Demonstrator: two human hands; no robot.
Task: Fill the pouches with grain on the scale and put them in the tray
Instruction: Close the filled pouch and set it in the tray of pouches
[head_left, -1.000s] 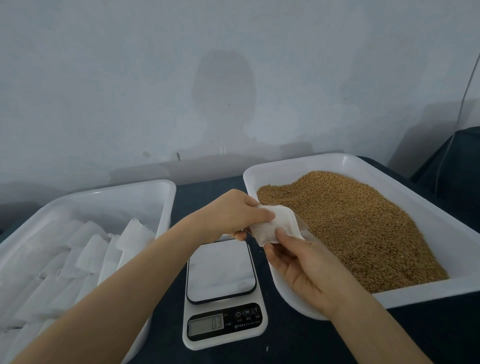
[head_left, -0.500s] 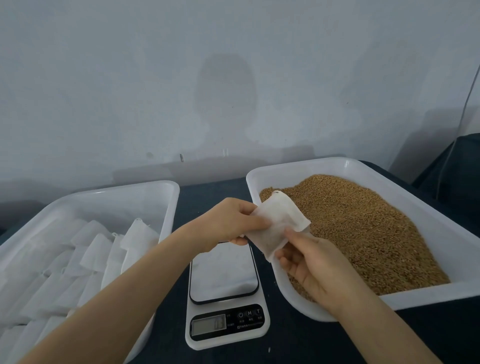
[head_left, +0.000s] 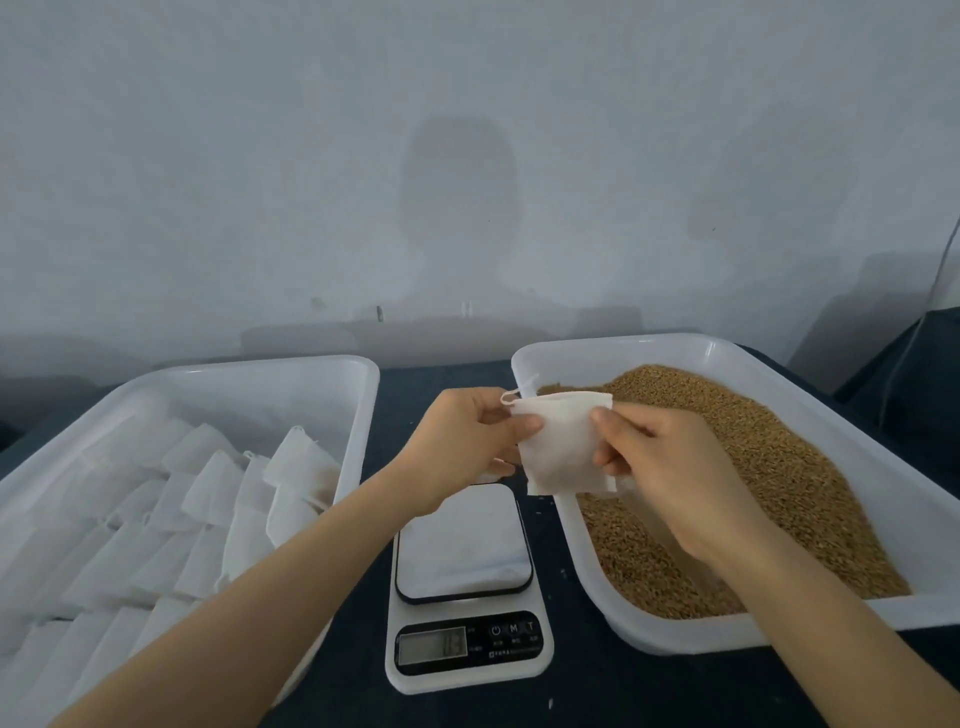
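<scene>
Two bare hands are pinching a small white fabric drawstring pouch (head_left: 563, 447) by its sides, left hand (head_left: 467, 447) on the left edge and right hand (head_left: 670, 467) on the right. They are holding it upright in the air, mouth up, likely to open it for filling. Below it, a white digital scale (head_left: 465, 587) is sitting on a dark table (head_left: 597, 686). A white plastic tray of brown grain (head_left: 649, 348) is lying to the right, its rim between pouch and grain. A white tray of pouches (head_left: 260, 366) is lying to the left.

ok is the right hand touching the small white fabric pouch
Touching: the head view shows the right hand pinching the small white fabric pouch at its right edge.
</scene>
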